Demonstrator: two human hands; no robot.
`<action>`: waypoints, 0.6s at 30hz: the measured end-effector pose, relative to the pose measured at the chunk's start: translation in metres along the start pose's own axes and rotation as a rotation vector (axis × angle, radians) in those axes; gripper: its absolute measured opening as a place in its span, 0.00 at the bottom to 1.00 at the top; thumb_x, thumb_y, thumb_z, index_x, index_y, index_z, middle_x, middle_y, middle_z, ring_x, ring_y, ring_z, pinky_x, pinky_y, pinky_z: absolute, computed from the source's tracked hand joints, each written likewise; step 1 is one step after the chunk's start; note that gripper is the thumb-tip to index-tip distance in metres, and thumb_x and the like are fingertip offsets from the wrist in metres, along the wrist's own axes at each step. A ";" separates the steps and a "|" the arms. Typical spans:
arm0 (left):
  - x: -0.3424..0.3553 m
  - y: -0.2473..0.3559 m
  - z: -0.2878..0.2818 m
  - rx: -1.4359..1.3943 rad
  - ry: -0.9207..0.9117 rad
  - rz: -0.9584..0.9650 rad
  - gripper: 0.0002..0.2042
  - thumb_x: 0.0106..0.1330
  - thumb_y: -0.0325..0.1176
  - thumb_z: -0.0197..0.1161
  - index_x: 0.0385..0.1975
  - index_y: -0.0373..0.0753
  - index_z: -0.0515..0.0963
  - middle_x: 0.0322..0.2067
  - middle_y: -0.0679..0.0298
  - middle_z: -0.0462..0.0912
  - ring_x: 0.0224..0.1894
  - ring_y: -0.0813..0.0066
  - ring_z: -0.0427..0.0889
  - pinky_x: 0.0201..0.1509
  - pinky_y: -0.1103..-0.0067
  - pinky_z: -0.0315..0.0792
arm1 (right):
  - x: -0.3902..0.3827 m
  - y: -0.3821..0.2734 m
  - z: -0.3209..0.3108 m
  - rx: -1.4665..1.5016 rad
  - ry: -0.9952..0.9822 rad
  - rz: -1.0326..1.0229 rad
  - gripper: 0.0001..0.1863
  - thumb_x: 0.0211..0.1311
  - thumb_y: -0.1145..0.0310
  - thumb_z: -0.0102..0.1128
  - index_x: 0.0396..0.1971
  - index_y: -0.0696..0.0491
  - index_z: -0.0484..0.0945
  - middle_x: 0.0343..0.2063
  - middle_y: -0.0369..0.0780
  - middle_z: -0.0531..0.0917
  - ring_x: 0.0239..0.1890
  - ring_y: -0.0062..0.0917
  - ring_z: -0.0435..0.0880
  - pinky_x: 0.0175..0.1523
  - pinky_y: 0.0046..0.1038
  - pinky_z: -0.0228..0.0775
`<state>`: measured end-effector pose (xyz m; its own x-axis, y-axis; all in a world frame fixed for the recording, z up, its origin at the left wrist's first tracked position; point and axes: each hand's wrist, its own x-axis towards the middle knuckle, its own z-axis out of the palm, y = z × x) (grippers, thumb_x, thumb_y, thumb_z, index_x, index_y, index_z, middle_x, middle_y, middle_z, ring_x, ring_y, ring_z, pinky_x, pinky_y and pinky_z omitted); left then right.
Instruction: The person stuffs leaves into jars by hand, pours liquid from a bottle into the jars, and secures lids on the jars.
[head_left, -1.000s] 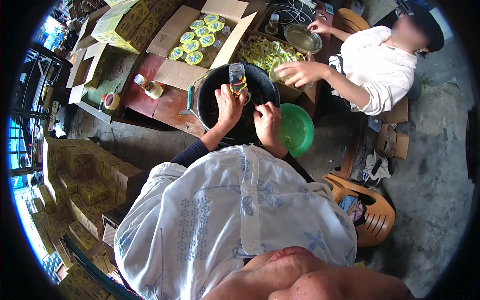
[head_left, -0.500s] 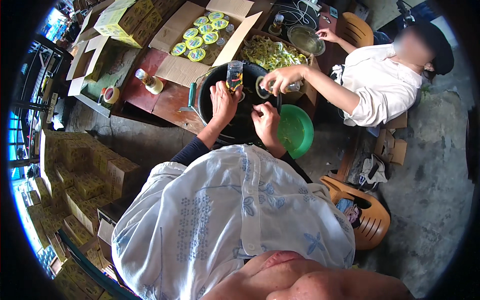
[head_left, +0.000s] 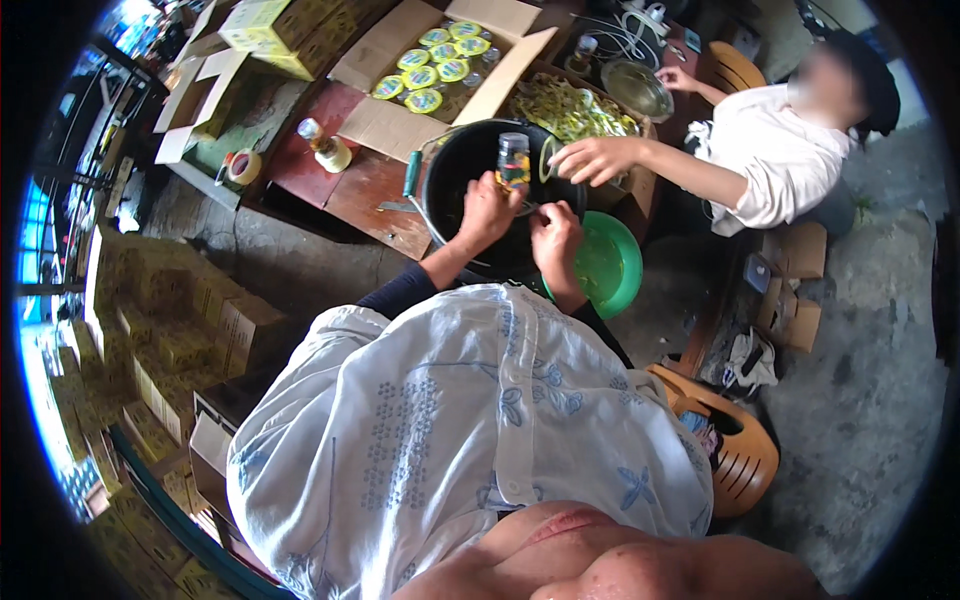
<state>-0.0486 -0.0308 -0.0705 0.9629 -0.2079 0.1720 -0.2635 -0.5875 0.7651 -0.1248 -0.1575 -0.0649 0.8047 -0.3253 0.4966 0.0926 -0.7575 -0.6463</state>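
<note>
Drawing closer: hands (head_left: 488, 216) at jar (head_left: 513, 152)

Glossy transparent jar (head_left: 514, 152), smooth plastic bucket (head_left: 447, 185), matt cardboard box (head_left: 395, 124).

Hands (head_left: 488, 215) close together, fingers (head_left: 548, 216) curled, forearms (head_left: 402, 287) forward

The yellow-green lids (head_left: 419, 77) and the stacked yellow cartons (head_left: 262, 27) are printed too small to read.
</note>
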 end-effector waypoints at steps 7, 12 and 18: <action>0.017 0.012 -0.052 -0.963 -0.273 -0.446 0.25 0.70 0.58 0.56 0.49 0.41 0.74 0.40 0.64 0.84 0.39 0.75 0.82 0.40 0.79 0.71 | -0.003 0.002 0.001 0.068 0.059 0.020 0.06 0.49 0.75 0.69 0.26 0.51 0.80 0.25 0.39 0.79 0.30 0.39 0.79 0.38 0.40 0.67; 0.018 -0.017 -0.086 -1.350 -0.396 -0.576 0.25 0.70 0.60 0.54 0.47 0.41 0.76 0.42 0.62 0.85 0.42 0.69 0.85 0.38 0.81 0.76 | -0.001 -0.002 0.005 0.063 0.036 -0.045 0.07 0.49 0.74 0.70 0.28 0.50 0.80 0.25 0.39 0.79 0.29 0.38 0.79 0.37 0.40 0.65; 0.003 -0.009 -0.082 -1.139 -0.286 -0.225 0.28 0.67 0.40 0.68 0.62 0.38 0.64 0.54 0.63 0.77 0.57 0.74 0.75 0.59 0.72 0.73 | 0.000 0.005 0.003 0.043 0.040 -0.057 0.06 0.50 0.74 0.70 0.28 0.50 0.81 0.24 0.37 0.78 0.29 0.37 0.78 0.36 0.39 0.66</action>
<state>-0.0388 0.0381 -0.0253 0.8951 -0.4403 -0.0703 0.2513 0.3680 0.8952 -0.1225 -0.1602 -0.0699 0.7733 -0.3057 0.5555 0.1630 -0.7509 -0.6400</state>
